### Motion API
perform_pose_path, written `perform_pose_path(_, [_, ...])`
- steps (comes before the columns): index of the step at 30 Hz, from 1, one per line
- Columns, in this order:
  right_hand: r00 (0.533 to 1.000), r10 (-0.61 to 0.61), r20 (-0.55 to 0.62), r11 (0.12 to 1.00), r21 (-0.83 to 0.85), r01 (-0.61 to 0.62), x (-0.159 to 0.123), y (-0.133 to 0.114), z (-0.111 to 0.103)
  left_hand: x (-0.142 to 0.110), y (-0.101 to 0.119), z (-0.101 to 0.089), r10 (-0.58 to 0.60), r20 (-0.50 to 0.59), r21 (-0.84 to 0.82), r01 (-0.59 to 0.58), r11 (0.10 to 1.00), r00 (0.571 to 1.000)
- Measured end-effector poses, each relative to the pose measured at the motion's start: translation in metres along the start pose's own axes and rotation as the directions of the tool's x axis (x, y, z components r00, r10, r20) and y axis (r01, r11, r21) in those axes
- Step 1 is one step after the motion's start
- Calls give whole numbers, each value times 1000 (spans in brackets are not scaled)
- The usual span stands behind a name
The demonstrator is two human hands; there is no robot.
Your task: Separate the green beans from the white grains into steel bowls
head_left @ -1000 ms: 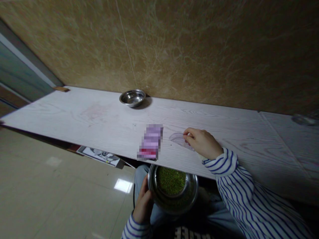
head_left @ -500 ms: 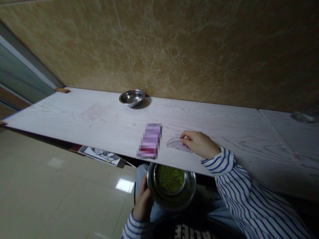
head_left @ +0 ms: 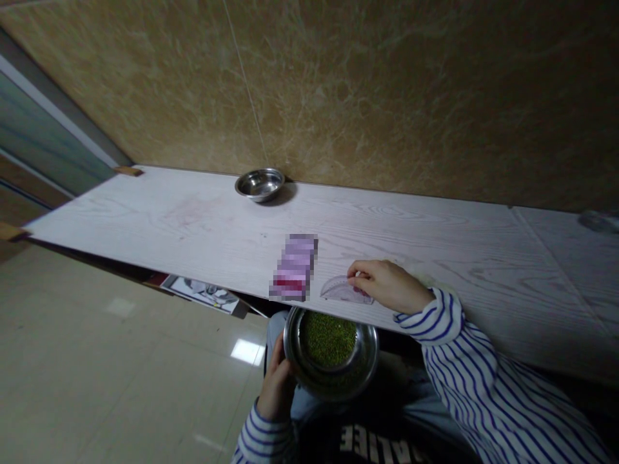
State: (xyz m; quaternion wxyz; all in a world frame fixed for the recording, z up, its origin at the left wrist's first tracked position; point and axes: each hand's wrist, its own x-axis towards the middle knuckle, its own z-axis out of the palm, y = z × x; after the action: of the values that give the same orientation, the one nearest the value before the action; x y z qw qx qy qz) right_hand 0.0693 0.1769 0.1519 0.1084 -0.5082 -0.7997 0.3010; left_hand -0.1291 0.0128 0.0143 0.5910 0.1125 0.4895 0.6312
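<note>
My left hand (head_left: 276, 385) grips the rim of a steel bowl (head_left: 331, 351) full of small green beans, held below the near edge of the white table (head_left: 193, 225). My right hand (head_left: 387, 285) rests on the table near that edge, fingers closed on a clear half-round protractor (head_left: 338, 290) that stands tilted on its straight edge. A blurred purple and red pack (head_left: 294, 267) lies just left of the protractor.
An empty steel bowl (head_left: 260, 183) sits at the back of the table against the brown marbled wall. A second tabletop joins on the right, with a dim object (head_left: 598, 221) at its far edge. Papers (head_left: 200, 293) lie under the table above a glossy tiled floor.
My right hand has dragged the protractor across the table toward the near edge and tipped it up. The bean bowl stays held under the edge.
</note>
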Motion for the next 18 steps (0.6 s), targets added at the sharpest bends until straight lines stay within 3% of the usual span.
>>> perform_pose_path(9, [997,-52,47,999,13,52,-37,4,2,-13,-6,7,7,75,18,-9,1000,997])
perform_pose_path(13, [993,59,-103,992,119,-47,-58,28,0,-14,-12,9,-47,53,23,46,999,997])
perform_pose_path(18, [932,207,-297,918,387,-80,-84,67,0,-16,-20,13,-79,34,66,77,995,996])
